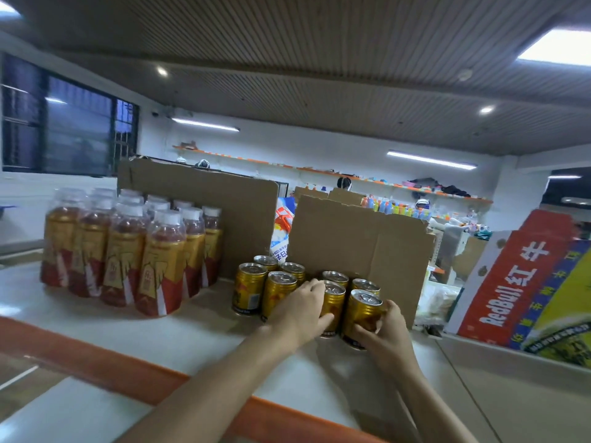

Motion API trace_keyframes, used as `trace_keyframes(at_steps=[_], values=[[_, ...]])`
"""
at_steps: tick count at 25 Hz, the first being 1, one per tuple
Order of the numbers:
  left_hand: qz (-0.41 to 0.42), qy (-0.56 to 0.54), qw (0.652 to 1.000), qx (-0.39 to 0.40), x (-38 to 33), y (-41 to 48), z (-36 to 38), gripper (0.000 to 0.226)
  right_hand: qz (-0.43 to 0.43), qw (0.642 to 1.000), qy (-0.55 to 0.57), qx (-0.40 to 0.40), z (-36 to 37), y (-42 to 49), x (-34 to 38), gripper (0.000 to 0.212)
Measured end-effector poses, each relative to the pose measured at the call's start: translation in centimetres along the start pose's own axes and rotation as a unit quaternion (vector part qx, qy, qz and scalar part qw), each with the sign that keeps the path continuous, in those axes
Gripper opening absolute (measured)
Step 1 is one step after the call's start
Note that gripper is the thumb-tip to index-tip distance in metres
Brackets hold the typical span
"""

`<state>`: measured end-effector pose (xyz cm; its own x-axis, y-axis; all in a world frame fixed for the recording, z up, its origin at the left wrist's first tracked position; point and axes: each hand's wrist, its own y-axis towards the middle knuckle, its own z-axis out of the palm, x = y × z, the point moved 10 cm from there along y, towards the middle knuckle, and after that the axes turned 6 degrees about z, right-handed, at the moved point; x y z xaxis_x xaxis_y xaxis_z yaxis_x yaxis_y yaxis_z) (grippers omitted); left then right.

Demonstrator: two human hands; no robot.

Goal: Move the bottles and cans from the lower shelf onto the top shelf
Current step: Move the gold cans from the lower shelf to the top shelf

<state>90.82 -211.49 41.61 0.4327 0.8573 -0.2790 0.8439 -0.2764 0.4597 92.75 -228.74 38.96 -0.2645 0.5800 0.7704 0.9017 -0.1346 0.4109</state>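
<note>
- While both bare forearms reach up from the near edge toward the far right of the shelf (166, 334), the wrists stay nearly straight and the hands meet close together at a cluster of gold cans.
- The left hand (303, 310) comes in from the near left, its back turned up and to the left.
- The right hand (388, 330) comes in from the near right, its back facing right.
- The left can (334, 298) stands upright on the shelf, long axis vertical and pull-tab top up; it sits just beside the right can.
- The right can (359, 311) is the nearest of the cluster, also upright with its silver top up.
- The left hand's fingers wrap the left can's left side up to the rim, with the thumb across its near face: a closed grip on that can.
- The right hand curls round the lower right side of the right can, thumb on the near face, clamped on it.
- Two more cans stand just behind these, and four other cans (251, 290) stand upright just to the left.
- Shrink-wrapped bottles (128, 247) stand upright at the far left of the shelf, white caps up.
- Cardboard sheets (361, 238) stand on edge behind the cans and bottles.
- A red carton (518, 282) leans at the right.
- An orange strip (96, 362) edges the shelf's near side.
</note>
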Motion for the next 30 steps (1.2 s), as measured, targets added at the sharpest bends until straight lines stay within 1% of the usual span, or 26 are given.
trace_keyframes(at_steps=[1,2,4,5,6,8,10,11,14,18,20,23,24,26,28,30], values=[[0.022,0.033,0.999,0.016,-0.4,-0.4,-0.6,0.053,-0.001,0.999,-0.049,-0.006,-0.3,-0.3,0.6,0.049],[0.044,0.064,0.996,0.032,-0.8,-0.8,-1.2,0.045,0.004,0.994,-0.106,-0.003,-0.4,-0.8,1.1,0.051],[0.084,0.121,0.988,0.049,-1.5,-1.8,-2.2,0.036,0.021,0.983,-0.18,0.003,-0.8,-1.8,2.0,0.057],[0.1,0.143,0.983,0.053,-1.8,-2.3,-2.5,0.035,0.018,0.979,-0.202,0.004,-1.1,-2.4,2.6,0.055],[0.108,0.158,0.979,0.061,-1.8,-2.9,-2.6,0.037,0.005,0.974,-0.228,0.013,-1.1,-3.1,3.5,0.048],[0.111,0.177,0.974,0.091,-1.2,-4.6,-2.6,0.042,-0.025,0.954,-0.294,0.047,-0.4,-5.3,5.6,0.029],[0.118,0.19,0.968,0.109,-0.4,-6.5,-2.8,0.042,-0.052,0.933,-0.352,0.06,0.4,-7.8,7.6,0.026],[0.124,0.186,0.968,0.113,0.2,-7.4,-3.2,0.041,-0.054,0.928,-0.364,0.056,0.7,-8.9,8.5,0.025],[0.142,0.152,0.972,0.108,1.2,-10.0,-5.0,0.037,-0.061,0.923,-0.377,0.047,1.7,-12.1,11.1,0.02],[0.167,0.116,0.974,0.098,2.3,-13.8,-6.5,0.038,-0.056,0.922,-0.379,0.054,3.2,-16.6,12.9,0.022],[0.176,0.112,0.974,0.092,2.5,-15.6,-6.6,0.037,-0.086,0.927,-0.36,0.065,3.8,-19.1,13.8,0.024],[0.196,0.123,0.968,0.095,2.1,-17.8,-6.5,0.038,-0.149,0.924,-0.348,0.061,4.4,-22.4,15.3,0.032],[0.195,0.114,0.969,0.1,1.9,-18.6,-6.4,0.038,-0.174,0.921,-0.343,0.062,4.6,-23.5,15.6,0.033],[0.194,0.099,0.971,0.097,1.6,-20.1,-6.3,0.038,-0.203,0.918,-0.332,0.079,5.2,-25.4,15.4,0.026],[0.204,0.086,0.971,0.087,1.1,-21.5,-6.3,0.04,-0.198,0.923,-0.316,0.09,5.5,-26.5,14.5,0.023],[0.207,0.056,0.974,0.071,0.9,-23.0,-6.4,0.041,-0.153,0.932,-0.31,0.112,6.0,-27.2,12.6,0.027]])
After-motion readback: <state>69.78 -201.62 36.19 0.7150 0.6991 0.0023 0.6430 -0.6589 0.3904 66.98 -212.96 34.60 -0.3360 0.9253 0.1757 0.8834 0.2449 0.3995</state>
